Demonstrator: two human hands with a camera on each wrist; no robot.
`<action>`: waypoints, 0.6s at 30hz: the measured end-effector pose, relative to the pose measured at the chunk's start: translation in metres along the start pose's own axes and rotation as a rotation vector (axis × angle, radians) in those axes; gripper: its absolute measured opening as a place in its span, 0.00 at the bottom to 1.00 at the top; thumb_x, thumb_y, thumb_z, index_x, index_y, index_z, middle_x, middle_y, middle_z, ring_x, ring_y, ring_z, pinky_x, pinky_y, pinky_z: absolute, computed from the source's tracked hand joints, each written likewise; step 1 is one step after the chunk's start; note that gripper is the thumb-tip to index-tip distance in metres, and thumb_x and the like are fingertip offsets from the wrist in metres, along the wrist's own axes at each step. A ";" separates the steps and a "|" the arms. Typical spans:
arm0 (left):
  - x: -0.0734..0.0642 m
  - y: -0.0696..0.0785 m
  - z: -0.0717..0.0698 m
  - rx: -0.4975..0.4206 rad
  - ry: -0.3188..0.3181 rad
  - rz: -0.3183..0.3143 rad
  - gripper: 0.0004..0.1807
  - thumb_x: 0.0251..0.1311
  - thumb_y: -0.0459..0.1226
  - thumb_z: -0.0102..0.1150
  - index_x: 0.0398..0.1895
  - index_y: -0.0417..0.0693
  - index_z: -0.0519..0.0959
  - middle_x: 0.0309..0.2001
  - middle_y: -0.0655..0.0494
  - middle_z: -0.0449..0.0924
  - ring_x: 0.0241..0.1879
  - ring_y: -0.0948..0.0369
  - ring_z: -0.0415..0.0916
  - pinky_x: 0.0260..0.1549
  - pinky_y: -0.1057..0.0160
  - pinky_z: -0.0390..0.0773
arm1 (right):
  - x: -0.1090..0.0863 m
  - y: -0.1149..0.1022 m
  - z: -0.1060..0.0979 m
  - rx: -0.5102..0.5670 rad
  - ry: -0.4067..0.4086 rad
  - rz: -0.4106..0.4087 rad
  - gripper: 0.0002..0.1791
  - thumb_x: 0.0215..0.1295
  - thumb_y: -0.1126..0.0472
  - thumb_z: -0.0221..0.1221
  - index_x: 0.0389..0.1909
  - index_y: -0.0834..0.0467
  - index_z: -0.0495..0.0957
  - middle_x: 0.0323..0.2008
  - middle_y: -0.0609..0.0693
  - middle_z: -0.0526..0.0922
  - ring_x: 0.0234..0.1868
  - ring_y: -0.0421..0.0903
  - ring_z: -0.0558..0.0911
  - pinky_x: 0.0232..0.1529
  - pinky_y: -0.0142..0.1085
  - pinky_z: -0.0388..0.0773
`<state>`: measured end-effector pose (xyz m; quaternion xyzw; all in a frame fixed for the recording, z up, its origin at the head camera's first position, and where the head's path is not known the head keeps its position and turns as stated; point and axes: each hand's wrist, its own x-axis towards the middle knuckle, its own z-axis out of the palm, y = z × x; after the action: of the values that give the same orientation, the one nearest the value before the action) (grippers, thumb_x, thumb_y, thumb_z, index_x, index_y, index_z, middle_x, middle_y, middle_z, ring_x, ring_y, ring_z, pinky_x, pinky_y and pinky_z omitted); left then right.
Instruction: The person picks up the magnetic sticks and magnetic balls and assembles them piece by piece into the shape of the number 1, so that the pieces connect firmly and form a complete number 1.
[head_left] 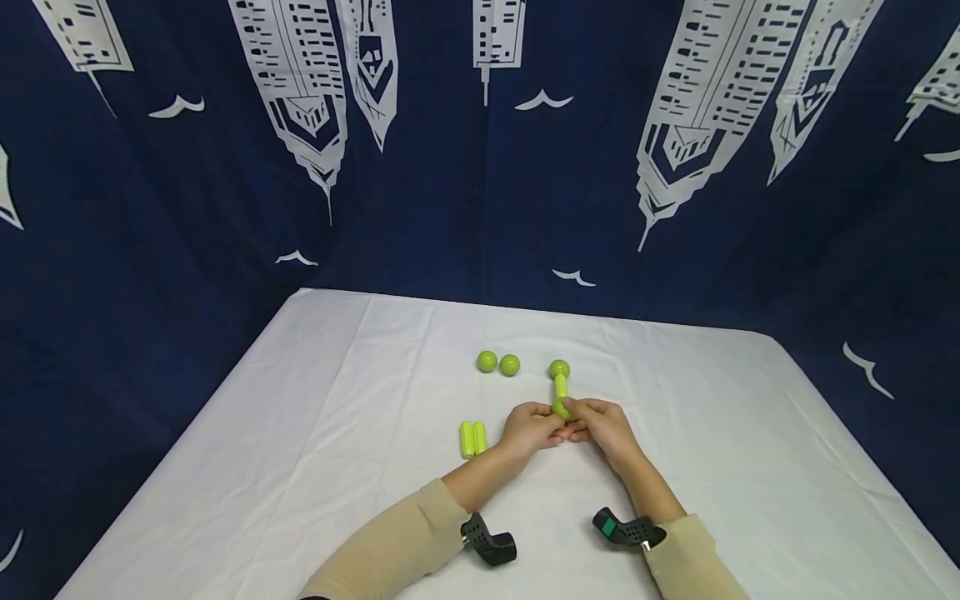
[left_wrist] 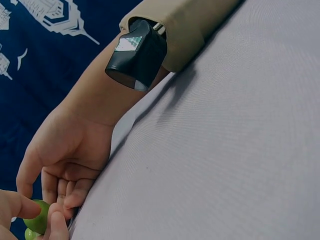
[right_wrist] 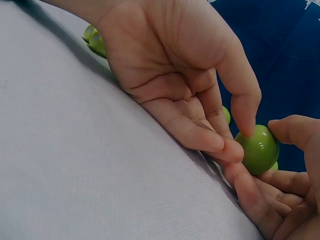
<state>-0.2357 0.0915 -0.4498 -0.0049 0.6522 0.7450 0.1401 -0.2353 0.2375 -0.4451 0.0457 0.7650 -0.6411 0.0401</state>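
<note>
A green ball (head_left: pixel 560 408) sits between both hands at the near end of a lighter green rod (head_left: pixel 561 386). At the rod's far end is another green ball (head_left: pixel 559 368). My left hand (head_left: pixel 529 428) comes from the left, its thumb and fingers gripping the near ball. From the opposite side my right hand (head_left: pixel 606 425) pinches the same ball between thumb and fingers. In the right wrist view both thumbs touch the shiny ball (right_wrist: pixel 259 150), with fingertips meeting beneath it. The left wrist view shows the ball (left_wrist: pixel 37 216) partly covered by fingers.
Two loose green balls, a left one (head_left: pixel 487 361) and a right one (head_left: pixel 510 365), lie farther back on the white-covered table (head_left: pixel 360 467). Two light green rods (head_left: pixel 467 439) lie side by side left of my left hand. A dark blue patterned curtain (head_left: pixel 480 225) hangs behind.
</note>
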 end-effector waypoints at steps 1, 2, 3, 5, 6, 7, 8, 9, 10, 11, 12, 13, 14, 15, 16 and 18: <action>0.000 0.000 0.000 -0.001 -0.003 0.003 0.09 0.60 0.26 0.57 0.43 0.30 0.77 0.27 0.49 0.81 0.23 0.67 0.78 0.29 0.70 0.81 | 0.000 0.000 0.000 0.003 0.002 0.000 0.24 0.70 0.55 0.57 0.47 0.76 0.76 0.24 0.53 0.84 0.24 0.40 0.83 0.27 0.28 0.81; 0.000 -0.001 0.001 -0.002 -0.004 0.005 0.09 0.60 0.26 0.57 0.43 0.30 0.77 0.27 0.49 0.81 0.23 0.66 0.78 0.29 0.70 0.81 | 0.000 0.001 0.000 0.005 0.003 -0.001 0.24 0.70 0.55 0.57 0.48 0.77 0.76 0.24 0.53 0.84 0.24 0.40 0.83 0.27 0.28 0.81; 0.000 -0.001 0.001 0.001 -0.003 0.008 0.09 0.59 0.25 0.57 0.43 0.30 0.77 0.27 0.48 0.81 0.23 0.66 0.78 0.29 0.70 0.81 | 0.000 0.001 -0.001 0.007 0.003 -0.004 0.24 0.70 0.55 0.57 0.48 0.77 0.76 0.23 0.52 0.84 0.24 0.40 0.83 0.27 0.28 0.81; 0.001 -0.001 0.002 0.009 0.000 0.013 0.09 0.59 0.25 0.57 0.43 0.30 0.77 0.28 0.49 0.81 0.23 0.66 0.78 0.29 0.70 0.81 | 0.000 0.000 -0.002 0.011 0.002 -0.007 0.25 0.70 0.55 0.57 0.48 0.77 0.76 0.23 0.52 0.84 0.24 0.40 0.83 0.28 0.28 0.81; 0.001 -0.001 0.002 0.009 0.000 0.013 0.10 0.58 0.25 0.57 0.43 0.30 0.76 0.28 0.49 0.81 0.24 0.66 0.78 0.29 0.70 0.82 | 0.000 0.000 -0.002 0.012 0.001 -0.010 0.25 0.70 0.55 0.57 0.48 0.77 0.76 0.23 0.52 0.83 0.24 0.40 0.83 0.28 0.28 0.81; 0.001 -0.001 0.003 0.013 0.002 0.015 0.10 0.58 0.25 0.57 0.44 0.31 0.76 0.28 0.49 0.81 0.24 0.66 0.78 0.30 0.70 0.82 | 0.000 0.000 -0.003 0.015 0.000 -0.013 0.25 0.70 0.55 0.58 0.48 0.77 0.76 0.23 0.52 0.83 0.24 0.39 0.83 0.28 0.28 0.81; 0.001 -0.001 0.003 0.015 0.004 0.015 0.11 0.57 0.25 0.57 0.44 0.31 0.76 0.28 0.49 0.81 0.24 0.65 0.78 0.30 0.69 0.82 | 0.000 -0.001 -0.003 0.017 0.002 -0.015 0.25 0.69 0.55 0.58 0.48 0.77 0.76 0.23 0.52 0.83 0.24 0.39 0.82 0.28 0.28 0.81; 0.001 -0.001 0.003 0.021 0.006 0.018 0.11 0.57 0.24 0.56 0.44 0.31 0.76 0.29 0.49 0.81 0.25 0.65 0.78 0.30 0.69 0.82 | 0.001 -0.001 -0.003 0.018 0.004 -0.017 0.25 0.69 0.55 0.58 0.48 0.77 0.76 0.23 0.51 0.83 0.23 0.39 0.82 0.28 0.28 0.81; 0.001 -0.001 0.003 0.024 0.009 0.019 0.11 0.57 0.24 0.56 0.44 0.31 0.76 0.29 0.49 0.80 0.25 0.65 0.78 0.30 0.69 0.82 | 0.001 -0.001 -0.003 0.020 0.005 -0.018 0.25 0.69 0.55 0.58 0.48 0.77 0.76 0.23 0.51 0.83 0.23 0.39 0.82 0.28 0.28 0.81; 0.001 0.000 0.003 0.027 0.011 0.023 0.11 0.57 0.24 0.56 0.44 0.31 0.76 0.29 0.49 0.81 0.25 0.65 0.78 0.30 0.69 0.82 | 0.001 -0.001 -0.004 0.023 0.007 -0.018 0.25 0.69 0.55 0.58 0.48 0.77 0.76 0.23 0.51 0.83 0.23 0.39 0.82 0.28 0.27 0.81; 0.001 0.000 0.004 0.025 0.013 0.020 0.11 0.57 0.24 0.56 0.44 0.31 0.76 0.29 0.49 0.81 0.25 0.65 0.78 0.30 0.69 0.82 | 0.001 -0.001 -0.004 0.027 0.007 -0.017 0.25 0.69 0.55 0.58 0.49 0.77 0.76 0.23 0.51 0.83 0.23 0.39 0.82 0.28 0.28 0.81; 0.000 0.000 0.004 0.025 0.016 0.018 0.11 0.56 0.24 0.56 0.44 0.31 0.76 0.29 0.49 0.81 0.25 0.65 0.78 0.30 0.69 0.82 | 0.001 0.000 -0.004 0.030 0.006 -0.015 0.25 0.69 0.55 0.58 0.49 0.77 0.76 0.23 0.51 0.83 0.23 0.39 0.82 0.28 0.28 0.81; 0.000 0.000 0.004 0.022 0.017 0.015 0.11 0.56 0.23 0.56 0.43 0.31 0.76 0.28 0.48 0.81 0.25 0.65 0.78 0.30 0.69 0.82 | 0.000 0.000 -0.004 0.034 0.008 -0.012 0.25 0.69 0.55 0.58 0.49 0.77 0.76 0.23 0.51 0.83 0.23 0.39 0.82 0.28 0.28 0.81; -0.001 0.000 0.003 0.024 0.019 0.017 0.11 0.56 0.23 0.55 0.43 0.31 0.75 0.28 0.48 0.81 0.25 0.65 0.78 0.30 0.69 0.82 | 0.000 0.001 -0.004 0.037 0.007 -0.011 0.25 0.69 0.55 0.58 0.49 0.77 0.76 0.23 0.51 0.83 0.23 0.39 0.82 0.28 0.28 0.81; -0.002 -0.001 0.003 0.020 0.022 0.015 0.11 0.56 0.23 0.55 0.44 0.31 0.75 0.29 0.48 0.80 0.25 0.65 0.79 0.30 0.68 0.82 | 0.000 0.001 -0.003 0.040 0.008 -0.010 0.24 0.69 0.56 0.58 0.49 0.77 0.76 0.23 0.52 0.83 0.23 0.39 0.82 0.28 0.28 0.81; -0.004 -0.001 0.002 0.015 0.040 0.006 0.11 0.56 0.23 0.55 0.43 0.31 0.75 0.29 0.48 0.80 0.24 0.65 0.79 0.30 0.69 0.82 | 0.000 0.001 -0.002 0.044 0.006 -0.007 0.24 0.70 0.56 0.58 0.49 0.77 0.75 0.22 0.52 0.83 0.23 0.40 0.82 0.28 0.28 0.81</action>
<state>-0.2313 0.0930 -0.4493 -0.0169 0.6607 0.7401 0.1246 -0.2347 0.2400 -0.4459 0.0455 0.7512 -0.6576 0.0345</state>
